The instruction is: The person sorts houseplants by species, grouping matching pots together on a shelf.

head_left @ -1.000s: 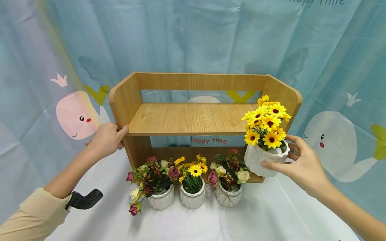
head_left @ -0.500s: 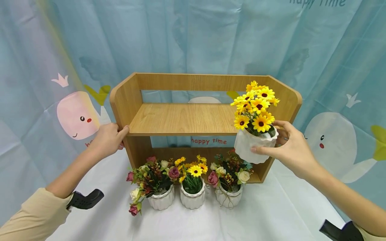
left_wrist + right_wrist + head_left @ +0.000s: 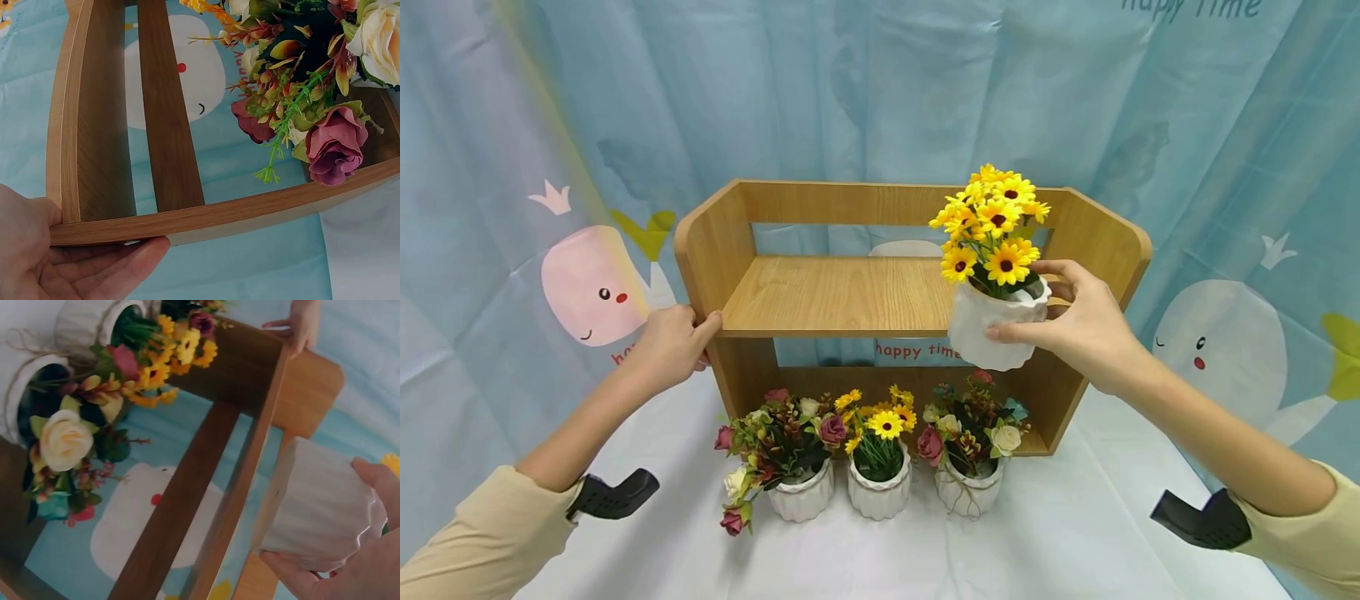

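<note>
Right of the frame's centre, the right hand (image 3: 1078,325) is gripping a white pot of yellow flowers (image 3: 988,317), while left of centre the left hand (image 3: 670,346) is holding the wooden shelf (image 3: 842,292) by its side.

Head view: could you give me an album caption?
The right hand holds a white pot of yellow flowers at a wooden shelf gripped by the left hand.
</note>
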`<state>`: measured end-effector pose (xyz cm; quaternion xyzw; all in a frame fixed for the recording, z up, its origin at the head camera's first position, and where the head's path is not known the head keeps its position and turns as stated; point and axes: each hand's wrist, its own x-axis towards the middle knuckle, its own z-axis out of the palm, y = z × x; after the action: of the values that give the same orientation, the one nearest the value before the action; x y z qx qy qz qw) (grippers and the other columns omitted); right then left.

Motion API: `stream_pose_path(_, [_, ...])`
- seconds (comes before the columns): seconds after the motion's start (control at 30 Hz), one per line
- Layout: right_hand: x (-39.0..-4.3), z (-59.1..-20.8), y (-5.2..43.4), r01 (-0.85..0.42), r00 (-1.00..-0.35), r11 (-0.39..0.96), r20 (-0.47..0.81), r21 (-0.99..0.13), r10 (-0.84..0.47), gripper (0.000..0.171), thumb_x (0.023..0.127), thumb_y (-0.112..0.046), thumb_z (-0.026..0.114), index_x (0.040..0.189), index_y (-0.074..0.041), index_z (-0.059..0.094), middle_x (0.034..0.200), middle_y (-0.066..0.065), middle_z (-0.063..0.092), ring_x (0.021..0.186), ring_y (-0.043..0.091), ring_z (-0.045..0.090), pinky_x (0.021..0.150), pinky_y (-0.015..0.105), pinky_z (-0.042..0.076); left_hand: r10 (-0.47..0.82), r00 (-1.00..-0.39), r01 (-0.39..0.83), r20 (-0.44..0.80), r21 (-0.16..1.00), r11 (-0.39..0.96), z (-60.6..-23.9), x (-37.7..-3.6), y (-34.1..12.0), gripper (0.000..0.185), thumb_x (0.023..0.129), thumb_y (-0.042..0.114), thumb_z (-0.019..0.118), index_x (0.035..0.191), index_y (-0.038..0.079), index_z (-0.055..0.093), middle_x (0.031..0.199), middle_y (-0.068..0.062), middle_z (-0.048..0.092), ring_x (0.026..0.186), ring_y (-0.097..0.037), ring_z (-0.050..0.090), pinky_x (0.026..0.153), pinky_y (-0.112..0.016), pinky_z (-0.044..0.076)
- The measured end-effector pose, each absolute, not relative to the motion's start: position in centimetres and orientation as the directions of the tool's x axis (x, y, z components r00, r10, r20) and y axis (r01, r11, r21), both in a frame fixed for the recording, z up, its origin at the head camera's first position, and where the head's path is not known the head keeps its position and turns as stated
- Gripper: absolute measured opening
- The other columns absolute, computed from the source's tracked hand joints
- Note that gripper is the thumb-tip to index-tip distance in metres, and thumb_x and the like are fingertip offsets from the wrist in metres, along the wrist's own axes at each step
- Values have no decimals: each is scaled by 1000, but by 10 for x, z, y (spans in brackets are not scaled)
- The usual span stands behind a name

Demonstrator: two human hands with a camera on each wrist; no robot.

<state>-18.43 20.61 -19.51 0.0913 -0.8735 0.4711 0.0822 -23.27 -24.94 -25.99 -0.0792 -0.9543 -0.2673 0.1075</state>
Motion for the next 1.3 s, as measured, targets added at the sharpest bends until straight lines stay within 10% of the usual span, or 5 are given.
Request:
stream_pose_path(0.8, [-224,-177,126,-299,-954,459,258,-836,-151,94,79,-21,94,154,-5,41,149,15,53,133,30,56,102,48,53,104,-961,218,255,475,853,-258,-232,-249,54,113,29,36,77,-5,56,61,-13,66,55,-22,71,58,-33,47])
stream_pose_path(1.3, [-251,-173,89,-327,-945,452,274,-830,-180,90,75,-25,96,149,-8,46,145,11,54,129,27,56,98,44,54,110,-958,228,264,476,849,-259,-231,-248,53,113,29,35,74,-2,53,62,-14,64,55,-23,72,58,-32,48])
